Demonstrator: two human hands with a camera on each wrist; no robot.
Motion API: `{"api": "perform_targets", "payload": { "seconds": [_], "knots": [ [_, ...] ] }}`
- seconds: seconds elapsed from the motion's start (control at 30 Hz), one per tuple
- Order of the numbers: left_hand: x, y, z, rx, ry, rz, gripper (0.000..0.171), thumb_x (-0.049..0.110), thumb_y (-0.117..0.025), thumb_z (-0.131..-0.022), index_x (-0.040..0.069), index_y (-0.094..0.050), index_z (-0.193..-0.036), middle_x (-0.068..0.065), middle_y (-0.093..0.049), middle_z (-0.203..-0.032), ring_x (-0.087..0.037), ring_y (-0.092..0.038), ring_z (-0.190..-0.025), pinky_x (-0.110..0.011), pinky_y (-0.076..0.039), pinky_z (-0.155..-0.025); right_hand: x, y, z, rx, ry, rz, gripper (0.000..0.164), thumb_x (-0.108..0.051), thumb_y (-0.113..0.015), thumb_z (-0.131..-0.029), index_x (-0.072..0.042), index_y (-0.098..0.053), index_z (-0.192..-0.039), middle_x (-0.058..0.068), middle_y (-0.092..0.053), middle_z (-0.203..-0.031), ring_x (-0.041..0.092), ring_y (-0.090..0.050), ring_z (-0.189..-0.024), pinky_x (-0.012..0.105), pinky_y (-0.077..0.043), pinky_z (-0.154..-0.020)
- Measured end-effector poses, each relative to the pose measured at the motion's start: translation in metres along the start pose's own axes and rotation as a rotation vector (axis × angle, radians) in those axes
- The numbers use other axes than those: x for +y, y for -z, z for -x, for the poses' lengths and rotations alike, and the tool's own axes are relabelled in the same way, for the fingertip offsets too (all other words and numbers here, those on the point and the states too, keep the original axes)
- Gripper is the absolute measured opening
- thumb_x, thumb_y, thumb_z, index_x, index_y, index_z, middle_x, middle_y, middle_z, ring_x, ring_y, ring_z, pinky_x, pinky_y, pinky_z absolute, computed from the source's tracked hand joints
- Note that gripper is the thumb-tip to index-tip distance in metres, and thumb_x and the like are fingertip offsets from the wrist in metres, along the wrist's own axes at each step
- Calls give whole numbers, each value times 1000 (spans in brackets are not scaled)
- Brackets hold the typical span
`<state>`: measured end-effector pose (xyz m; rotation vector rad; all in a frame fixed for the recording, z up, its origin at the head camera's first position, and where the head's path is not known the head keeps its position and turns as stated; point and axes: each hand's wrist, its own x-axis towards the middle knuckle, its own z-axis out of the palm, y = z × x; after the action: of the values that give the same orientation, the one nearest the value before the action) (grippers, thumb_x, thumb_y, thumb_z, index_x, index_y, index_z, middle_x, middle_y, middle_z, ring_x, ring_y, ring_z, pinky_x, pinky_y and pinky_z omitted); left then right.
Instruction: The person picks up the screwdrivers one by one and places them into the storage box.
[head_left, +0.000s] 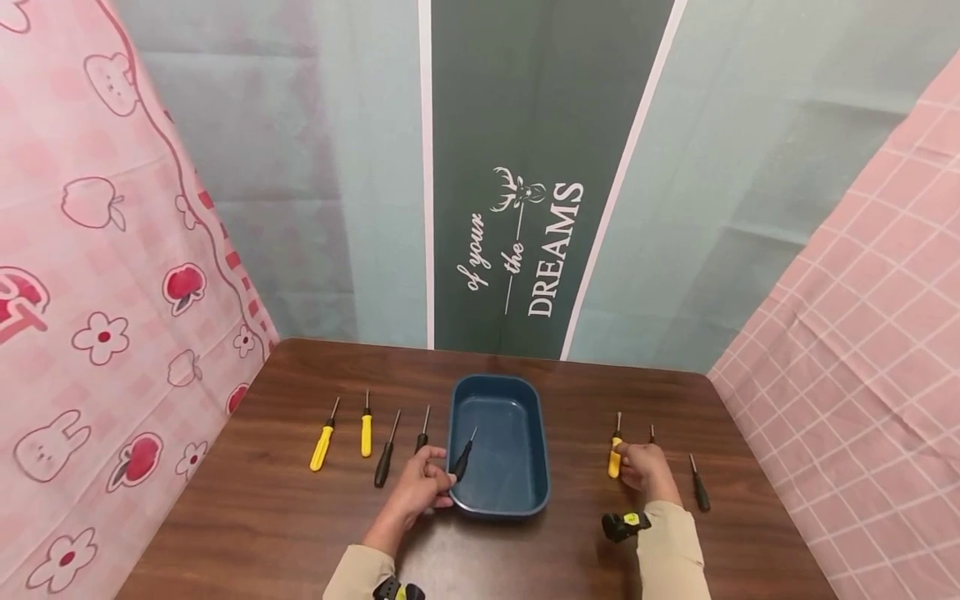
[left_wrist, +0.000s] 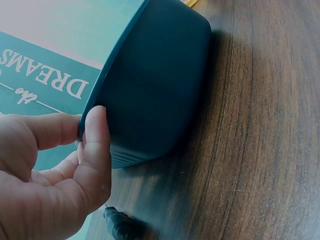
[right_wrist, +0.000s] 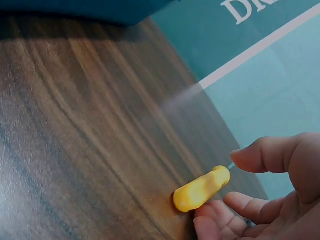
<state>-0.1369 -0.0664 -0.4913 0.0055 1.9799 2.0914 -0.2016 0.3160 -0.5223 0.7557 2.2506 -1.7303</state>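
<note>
A blue rectangular tray (head_left: 506,467) sits mid-table with a black-handled screwdriver (head_left: 462,461) inside, along its left wall. My left hand (head_left: 422,487) pinches the tray's left rim between thumb and fingers; the left wrist view shows this hold on the tray wall (left_wrist: 150,85). On the right, my right hand (head_left: 645,467) is at a yellow-handled screwdriver (head_left: 615,458) lying on the table. In the right wrist view, the thumb stands apart above the yellow handle (right_wrist: 202,190), and the fingers are at its lower side. Another screwdriver (head_left: 652,433) is partly hidden behind this hand.
Left of the tray lie two yellow-handled screwdrivers (head_left: 322,446) and two black-handled screwdrivers (head_left: 385,462), one partly covered by my left hand. A black-handled screwdriver (head_left: 701,492) lies at the far right. Fabric curtains (head_left: 375,167) surround the brown wooden table (head_left: 247,492).
</note>
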Motion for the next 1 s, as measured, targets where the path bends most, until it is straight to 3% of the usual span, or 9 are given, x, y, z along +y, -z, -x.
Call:
{"api": "perform_targets", "payload": {
  "seconds": [0.2, 0.37, 0.5, 0.73, 1.0],
  "knots": [
    [-7, 2, -6, -3, 2, 11, 43, -10, -56, -83, -16, -37, -120, -12, -49, -74, -19, -55, -55, -43, -56, -59, 3, -3, -7, 72, 7, -28, 37, -5, -58, -82, 20, -46, -106, 15, -54, -78, 20, -56, -63, 35, -55, -60],
    [-27, 5, -17, -1, 10, 17, 45, -7, -58, -83, -13, -37, -123, -10, -49, -73, -18, -55, -54, -39, -56, -56, 2, -7, -12, 145, 21, 132, 35, -9, -68, -79, 18, -54, -94, 14, -57, -68, 19, -57, -56, 33, -55, -54],
    [-33, 6, -20, -4, 10, 22, 48, -4, -60, -83, -12, -37, -124, -9, -49, -73, -17, -55, -53, -35, -56, -54, 1, -9, -12, 186, 16, 241, 36, -12, -71, -78, 18, -55, -90, 15, -54, -67, 19, -56, -53, 31, -55, -51],
    [-33, 5, -20, -1, 7, 24, 47, -5, -60, -82, -13, -37, -123, -10, -49, -72, -17, -56, -53, -33, -56, -53, -1, -11, -11, 138, 0, 126, 31, -3, -59, -81, 21, -50, -97, 17, -51, -74, 19, -57, -58, 33, -56, -57],
    [-34, 8, -20, -8, -3, 24, 47, -5, -59, -82, -13, -37, -122, -10, -50, -72, -16, -56, -52, -31, -55, -52, 2, -17, -5, 93, -4, 26, 29, -1, -56, -83, 21, -50, -102, 15, -53, -75, 19, -57, -59, 33, -56, -57]
  ]
}}
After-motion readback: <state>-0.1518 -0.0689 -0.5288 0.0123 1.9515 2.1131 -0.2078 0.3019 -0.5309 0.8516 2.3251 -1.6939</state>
